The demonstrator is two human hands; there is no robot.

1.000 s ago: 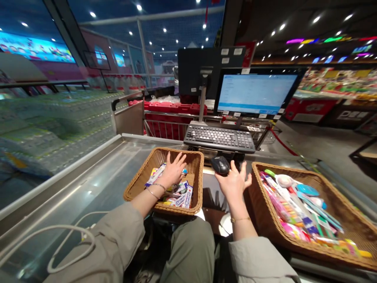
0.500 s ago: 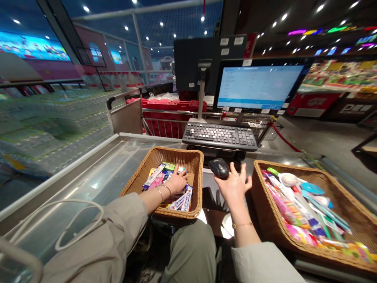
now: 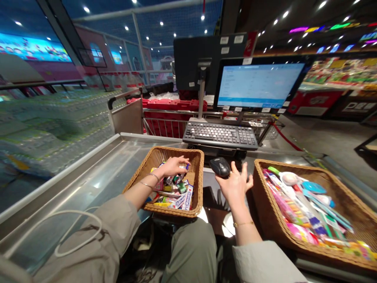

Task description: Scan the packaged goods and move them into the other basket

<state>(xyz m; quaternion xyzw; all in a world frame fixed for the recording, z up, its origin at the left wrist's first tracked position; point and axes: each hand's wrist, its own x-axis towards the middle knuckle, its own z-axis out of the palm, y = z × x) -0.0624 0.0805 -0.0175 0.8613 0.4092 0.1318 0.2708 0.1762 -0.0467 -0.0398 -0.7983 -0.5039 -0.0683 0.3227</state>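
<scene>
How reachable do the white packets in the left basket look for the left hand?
Likely yes: the left hand is over the left basket, and the white packets lie on top, uncovered, with no rim between.

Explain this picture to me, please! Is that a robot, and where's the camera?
No robot here: it's a person working with bare hands. The camera sits on their head, so you look forward and down, as they might. The left hand is over small packets in the left basket; I can't tell whether it holds one. The right hand has its fingers spread, right beside a black mouse. The right basket has colourful things in it. Beyond the mouse are a keyboard and a lit screen. The metal counter stretches out to the left.
</scene>
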